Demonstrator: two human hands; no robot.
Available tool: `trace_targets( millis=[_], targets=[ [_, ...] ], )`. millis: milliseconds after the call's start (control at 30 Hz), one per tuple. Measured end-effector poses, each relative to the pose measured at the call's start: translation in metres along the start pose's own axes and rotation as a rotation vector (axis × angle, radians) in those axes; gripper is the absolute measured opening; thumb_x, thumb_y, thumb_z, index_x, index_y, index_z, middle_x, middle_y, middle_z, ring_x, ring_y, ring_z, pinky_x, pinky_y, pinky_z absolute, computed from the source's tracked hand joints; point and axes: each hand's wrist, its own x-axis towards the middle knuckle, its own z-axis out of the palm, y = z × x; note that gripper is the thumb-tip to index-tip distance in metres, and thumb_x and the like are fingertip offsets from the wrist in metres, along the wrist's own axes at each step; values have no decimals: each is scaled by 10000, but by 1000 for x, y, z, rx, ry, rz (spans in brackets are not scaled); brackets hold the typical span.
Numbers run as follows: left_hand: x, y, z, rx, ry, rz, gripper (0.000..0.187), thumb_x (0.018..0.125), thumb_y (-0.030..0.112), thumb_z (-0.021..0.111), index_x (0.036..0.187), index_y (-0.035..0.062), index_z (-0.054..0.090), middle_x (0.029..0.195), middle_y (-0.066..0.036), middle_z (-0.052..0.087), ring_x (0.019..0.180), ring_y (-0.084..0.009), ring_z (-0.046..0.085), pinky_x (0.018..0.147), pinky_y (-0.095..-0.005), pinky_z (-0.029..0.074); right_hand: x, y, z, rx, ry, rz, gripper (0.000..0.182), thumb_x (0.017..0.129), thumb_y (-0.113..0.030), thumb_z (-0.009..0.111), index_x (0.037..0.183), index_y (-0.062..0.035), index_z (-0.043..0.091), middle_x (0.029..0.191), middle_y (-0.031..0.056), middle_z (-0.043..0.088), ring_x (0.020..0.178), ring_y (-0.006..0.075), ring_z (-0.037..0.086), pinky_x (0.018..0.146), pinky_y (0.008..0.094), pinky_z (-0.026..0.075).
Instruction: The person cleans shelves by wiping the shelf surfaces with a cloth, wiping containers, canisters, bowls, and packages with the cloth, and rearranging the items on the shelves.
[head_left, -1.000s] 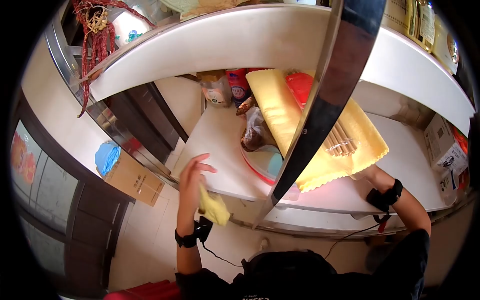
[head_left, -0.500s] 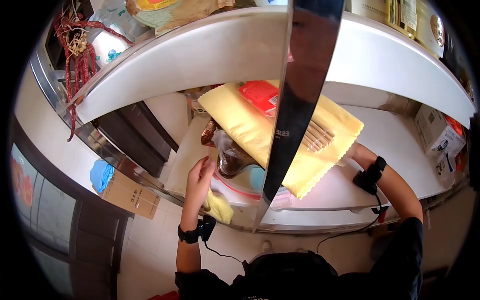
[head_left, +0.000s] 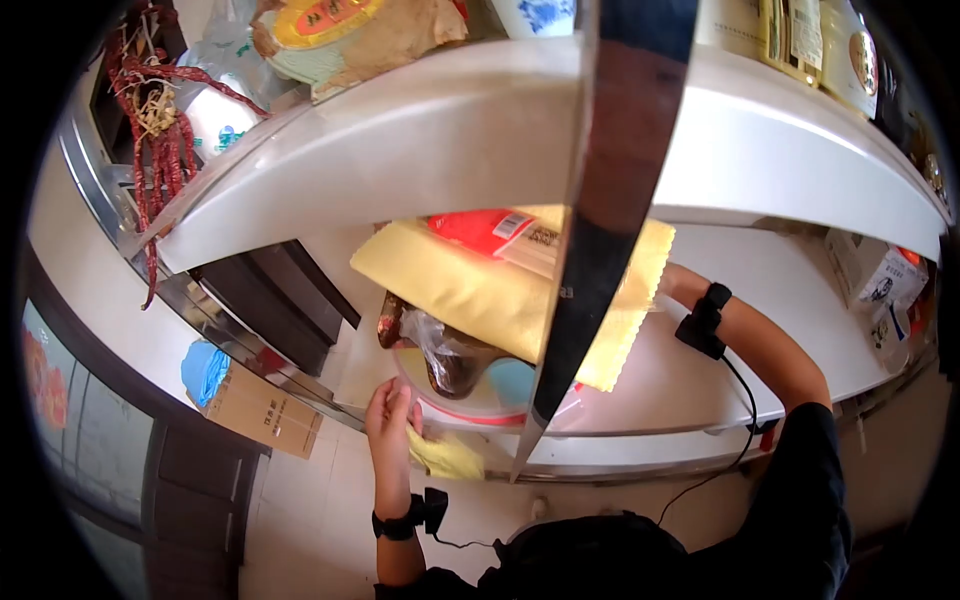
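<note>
A yellow mat with a scalloped edge (head_left: 460, 285) is raised at a tilt over the lower shelf, behind the dark upright post. On it lies a red packet (head_left: 480, 232) with sticks in its clear part. My right hand (head_left: 680, 285) reaches in at the mat's right edge, its fingers hidden by the mat. My left hand (head_left: 392, 408) is closed on a yellow cloth (head_left: 448, 456) that hangs beside it, left of a round tub with a red rim (head_left: 470, 415). A dark item in clear plastic (head_left: 450, 365) lies on the tub.
The dark glossy post (head_left: 610, 200) crosses between my hands. A white curved upper shelf edge (head_left: 400, 130) overhangs them. Dried red strands (head_left: 150, 170) hang at the left. A white box (head_left: 875, 270) stands at the right, and a cardboard box (head_left: 265, 410) is on the floor.
The mat and packet have moved left and lower in the view, with my right hand alongside. My left hand and the yellow cloth are lower too. The camera view has shifted slightly.
</note>
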Motion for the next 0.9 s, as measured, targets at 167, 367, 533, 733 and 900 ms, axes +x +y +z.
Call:
trace_targets(
  millis=[167, 367, 533, 733, 900],
  targets=[
    [-22, 5, -7, 4, -1, -8, 278, 885, 201, 538, 1030, -34, 506, 620, -16, 500, 483, -65, 426, 463, -192, 346, 16, -2, 1, -37, -24, 14, 572, 861, -333, 559, 1321, -44, 379, 1312, 107, 443, 1178, 216, 444, 968, 327, 382],
    [-42, 7, -26, -43, -43, -108, 241, 879, 182, 538, 1009, -10, 474, 649, -54, 546, 485, -93, 471, 429, -200, 361, 48, -5, 15, -63, -64, 3, 575, 862, -334, 556, 1323, -43, 376, 1318, 112, 438, 1184, 224, 441, 972, 329, 378],
    [-58, 10, -32, -64, -26, -128, 187, 887, 152, 528, 983, 16, 444, 682, -71, 569, 478, -92, 465, 440, -208, 356, 71, -9, 25, -89, -87, -17, 577, 862, -335, 553, 1325, -42, 374, 1324, 117, 433, 1189, 231, 439, 976, 330, 375],
    [-42, 0, -33, -44, 62, -18, 224, 895, 183, 529, 1011, 15, 438, 736, -65, 594, 476, -77, 456, 446, -200, 349, 101, -12, 39, -138, -104, -48, 579, 862, -335, 549, 1327, -41, 371, 1330, 123, 428, 1195, 239, 436, 980, 332, 371],
    [-33, -8, -32, -15, 137, 13, 244, 898, 215, 522, 1035, 23, 460, 760, -118, 624, 453, -79, 421, 426, -185, 323, 113, -13, 46, -173, -120, -49, 581, 862, -336, 546, 1329, -40, 368, 1335, 128, 423, 1199, 246, 434, 983, 334, 367]
  ],
)
